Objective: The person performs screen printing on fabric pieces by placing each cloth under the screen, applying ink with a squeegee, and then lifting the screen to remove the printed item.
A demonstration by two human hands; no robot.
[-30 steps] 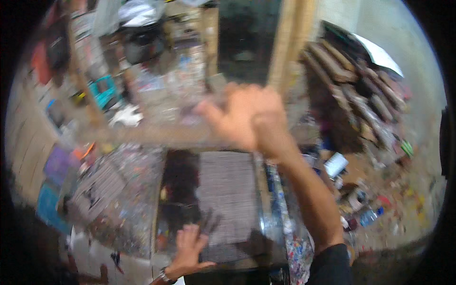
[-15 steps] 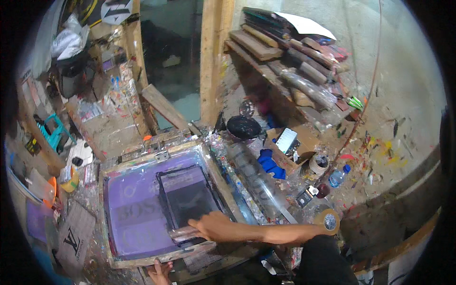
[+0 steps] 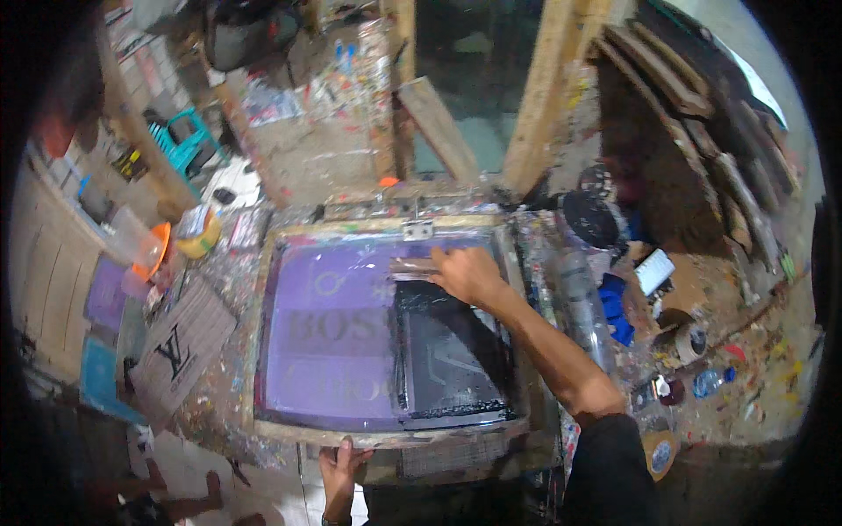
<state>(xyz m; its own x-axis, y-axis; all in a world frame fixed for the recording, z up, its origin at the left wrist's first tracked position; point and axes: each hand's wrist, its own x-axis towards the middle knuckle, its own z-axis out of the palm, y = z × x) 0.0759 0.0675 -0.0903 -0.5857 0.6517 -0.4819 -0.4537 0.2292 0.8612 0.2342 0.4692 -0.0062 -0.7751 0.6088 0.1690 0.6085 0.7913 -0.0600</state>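
Note:
A wooden-framed printing screen (image 3: pixel 260 351) with purple mesh (image 3: pixel 307 351) lies in front of me. Dark ink (image 3: pixel 452 359) covers a rectangle on its right side. Near the far end of this rectangle, my right hand (image 3: pixel 474 275) is closed around a squeegee (image 3: pixel 410 266), whose lower edge is at the mesh. My left hand (image 3: pixel 342 469) holds the near rim of the frame from below, fingertips on the edge. A metal hinge (image 3: pixel 417 230) sits at the far rim.
A printed grey sheet (image 3: pixel 180 355) lies left of the screen. To the right are a clear roll (image 3: pixel 581 307), a black bowl (image 3: pixel 589 217), blue cloth (image 3: pixel 616 309), a phone (image 3: pixel 654 272), a bottle (image 3: pixel 712 381) and a tape roll (image 3: pixel 660 454). Another person's feet (image 3: pixel 189 500) show lower left.
My right hand has pushed the squeegee from the near end of the dark rectangle to its far end. My left hand stays at the near rim. The view has swung left.

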